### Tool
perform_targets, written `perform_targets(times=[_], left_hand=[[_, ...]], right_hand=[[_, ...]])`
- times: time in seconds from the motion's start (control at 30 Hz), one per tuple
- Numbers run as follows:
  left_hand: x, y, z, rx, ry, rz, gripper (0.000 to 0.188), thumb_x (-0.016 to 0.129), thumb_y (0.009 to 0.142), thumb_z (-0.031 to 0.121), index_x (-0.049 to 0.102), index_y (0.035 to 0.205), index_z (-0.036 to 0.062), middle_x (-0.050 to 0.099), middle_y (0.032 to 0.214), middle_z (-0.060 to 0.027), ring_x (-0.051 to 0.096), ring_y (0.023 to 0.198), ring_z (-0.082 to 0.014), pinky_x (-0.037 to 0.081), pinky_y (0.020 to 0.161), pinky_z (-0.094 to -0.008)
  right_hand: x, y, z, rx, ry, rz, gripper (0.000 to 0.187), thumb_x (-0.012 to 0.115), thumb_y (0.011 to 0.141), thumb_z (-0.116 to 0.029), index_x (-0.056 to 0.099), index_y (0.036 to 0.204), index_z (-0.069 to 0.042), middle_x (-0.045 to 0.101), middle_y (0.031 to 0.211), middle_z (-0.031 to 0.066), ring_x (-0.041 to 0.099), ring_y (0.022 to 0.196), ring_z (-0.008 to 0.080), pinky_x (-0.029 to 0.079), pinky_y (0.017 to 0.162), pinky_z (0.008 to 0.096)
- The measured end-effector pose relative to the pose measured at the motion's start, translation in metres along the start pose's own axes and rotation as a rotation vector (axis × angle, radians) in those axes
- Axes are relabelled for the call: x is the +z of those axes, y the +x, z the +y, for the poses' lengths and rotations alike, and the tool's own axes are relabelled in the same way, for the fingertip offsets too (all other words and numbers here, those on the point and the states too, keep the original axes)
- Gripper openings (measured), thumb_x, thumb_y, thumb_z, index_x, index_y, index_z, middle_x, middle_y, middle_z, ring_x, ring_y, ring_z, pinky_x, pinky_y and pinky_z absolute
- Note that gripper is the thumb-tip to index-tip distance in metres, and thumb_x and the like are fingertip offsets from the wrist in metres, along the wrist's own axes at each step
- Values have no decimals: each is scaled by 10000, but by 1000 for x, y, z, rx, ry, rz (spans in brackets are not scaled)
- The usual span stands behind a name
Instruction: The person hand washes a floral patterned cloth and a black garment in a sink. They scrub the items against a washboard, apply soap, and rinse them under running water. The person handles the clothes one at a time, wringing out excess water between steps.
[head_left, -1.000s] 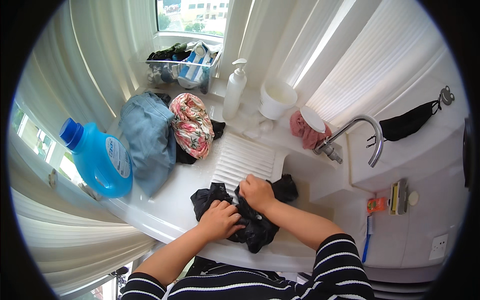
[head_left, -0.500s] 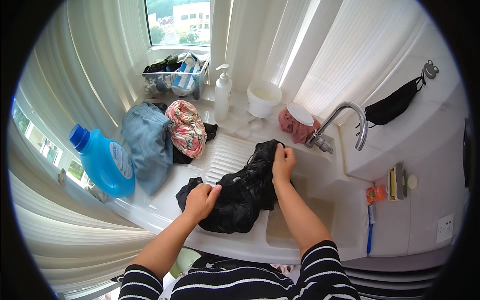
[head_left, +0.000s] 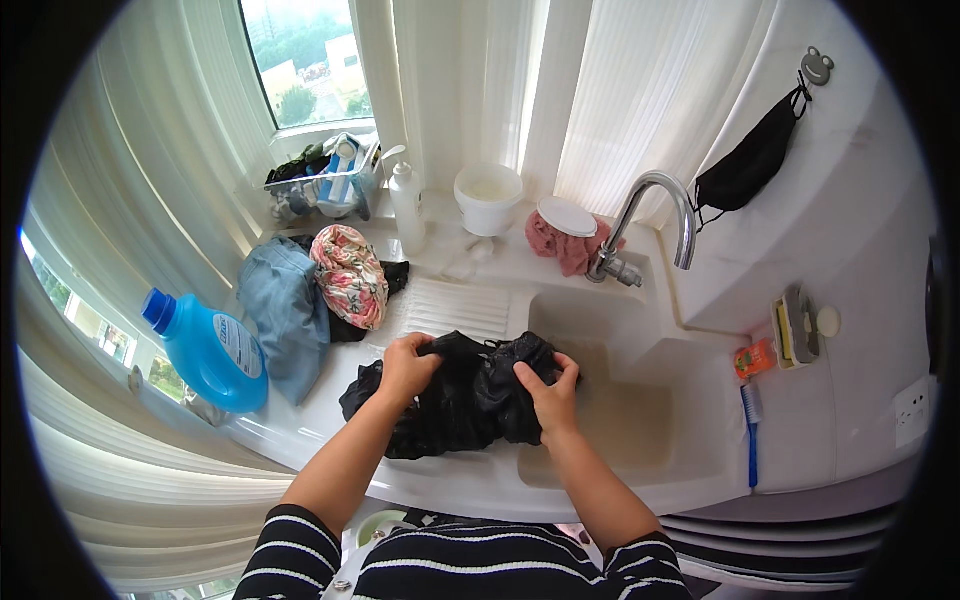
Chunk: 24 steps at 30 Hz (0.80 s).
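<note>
A wet black garment lies bunched over the ribbed washboard and the left edge of the sink basin. My left hand is closed on its upper left part, thumb to the right. At the garment's right end, my right hand grips the gathered cloth between thumb and fingers. Folds hide some of the fingertips. Murky water stands in the basin, right of the cloth. The garment's exact kind cannot be made out.
Left of the washboard lie blue clothing and a floral cloth, beside a blue detergent bottle. Behind stand a pump bottle and a white tub. A curved faucet rises near a pink cloth. A blue brush lies right.
My right hand has come down toward me, lowering the garment's raised end. My left hand has moved up and slightly right along the cloth. The view has shifted a little.
</note>
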<state>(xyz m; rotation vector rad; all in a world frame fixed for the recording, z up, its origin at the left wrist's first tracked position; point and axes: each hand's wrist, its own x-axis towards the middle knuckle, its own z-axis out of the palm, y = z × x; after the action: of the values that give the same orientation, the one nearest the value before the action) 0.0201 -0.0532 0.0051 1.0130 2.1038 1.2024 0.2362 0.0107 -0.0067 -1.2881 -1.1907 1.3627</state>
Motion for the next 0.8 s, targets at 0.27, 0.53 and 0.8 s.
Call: perform_targets(times=[0.27,0.53,0.8], left_hand=[[-21,36,60,-28,-813,353,302,670,832,128,507,1051,-2,612,889,-115,621,815,-204,515,751,-344],[50,12,30,361,725,-145,444,661,855,356,567,1267,223,531,1156,-167,575,1032,-384,488,802,-509],[35,21,-1,614,894,-356,270,635,877,346,567,990,110,547,859,-157,649,657,-376,527,551,-483]], right_hand=[[5,5,-15,-136,-731,-549,459,626,863,-470,641,957,-20,685,913,213,636,903,428,509,790,467],[14,7,-2,-239,-782,-343,366,599,910,-402,583,1051,-65,682,910,187,654,818,408,519,705,486],[12,-20,16,-738,-868,-310,210,645,883,-308,569,892,-113,566,745,99,620,550,295,514,468,370]])
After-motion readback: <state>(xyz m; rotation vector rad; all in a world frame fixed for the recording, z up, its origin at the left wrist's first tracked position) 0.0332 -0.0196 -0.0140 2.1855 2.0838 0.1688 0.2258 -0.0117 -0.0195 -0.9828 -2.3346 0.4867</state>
